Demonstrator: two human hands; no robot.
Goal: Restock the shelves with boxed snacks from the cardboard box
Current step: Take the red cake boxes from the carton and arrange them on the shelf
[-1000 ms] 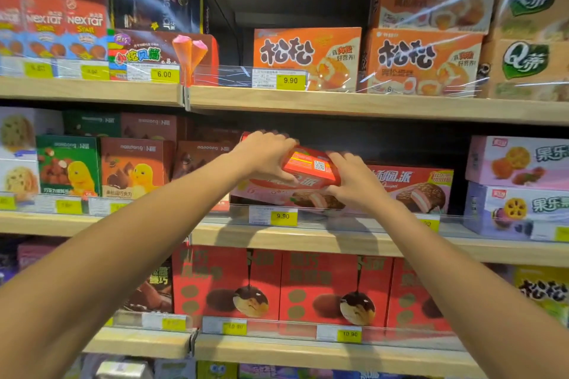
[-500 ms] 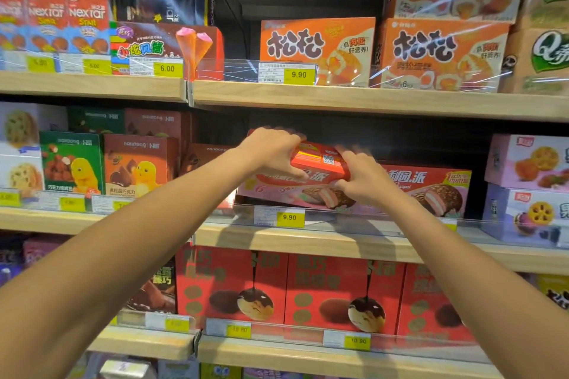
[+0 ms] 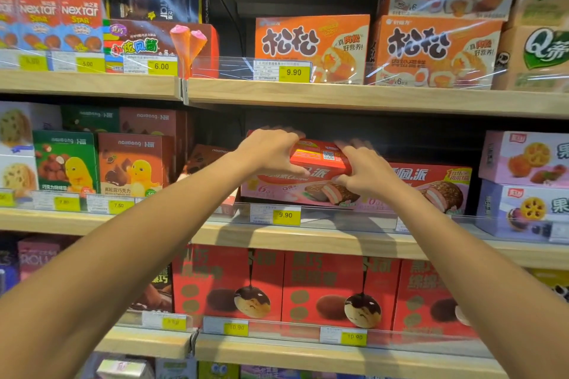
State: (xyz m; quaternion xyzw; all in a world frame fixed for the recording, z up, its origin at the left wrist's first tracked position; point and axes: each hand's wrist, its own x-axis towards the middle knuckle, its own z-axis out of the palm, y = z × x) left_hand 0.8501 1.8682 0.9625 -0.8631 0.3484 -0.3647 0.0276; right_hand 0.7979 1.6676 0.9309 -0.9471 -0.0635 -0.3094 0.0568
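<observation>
A red and pink chocolate-pie snack box (image 3: 320, 157) sits on the middle shelf (image 3: 308, 237), its top face tilted toward me. My left hand (image 3: 268, 152) grips its left end, fingers curled over the top. My right hand (image 3: 365, 171) grips its right end, thumb on the front face. A matching pie box (image 3: 437, 184) stands right beside it on the same shelf. No cardboard box is in view.
Brown and green chick-printed boxes (image 3: 132, 163) stand to the left, pink and purple boxes (image 3: 523, 181) to the right. Orange boxes (image 3: 311, 46) fill the upper shelf, red boxes (image 3: 323, 289) the lower one. A clear plastic rail with yellow price tags (image 3: 284, 215) fronts the shelves.
The view has drifted slightly so the shelves sit lower and further right in frame. Both hands keep hold of the pie box, which has shifted a little deeper and leftward on the shelf.
</observation>
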